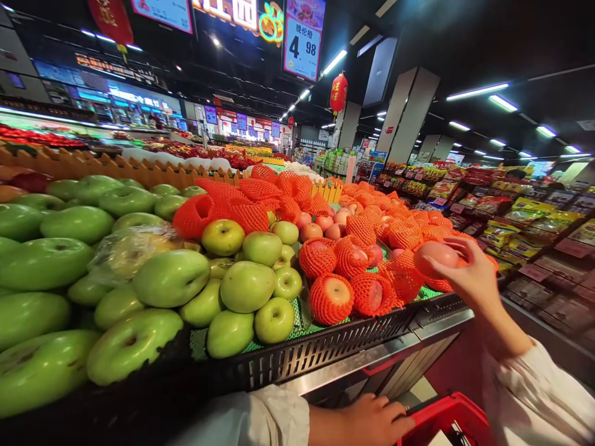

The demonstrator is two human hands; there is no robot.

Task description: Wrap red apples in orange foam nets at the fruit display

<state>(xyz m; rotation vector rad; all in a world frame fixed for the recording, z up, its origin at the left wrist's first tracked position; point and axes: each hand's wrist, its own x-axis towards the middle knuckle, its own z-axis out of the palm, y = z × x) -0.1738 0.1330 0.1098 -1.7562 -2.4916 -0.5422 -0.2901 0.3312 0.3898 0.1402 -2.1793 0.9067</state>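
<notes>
My right hand (475, 272) is clamped on a pink apple (434, 258) at the right end of the black tray (297, 359); thumb and fingers hide part of it, and I can't tell whether it touches the fruit behind. My left hand (372, 421) lies at the rim of a red basket (458, 402), below the bench (357, 361); whether it grips, I can't tell. The bottom edge cuts off the basket, and I can barely make out its contents. Plastic wrap (134, 248) blurs a yellowish fruit among the green apples (248, 286).

I count two hands, well apart, one held apple, one basket and two large price signs (304, 40), one cut off at the top. The red nets (317, 257) overlap too much for me to count.
</notes>
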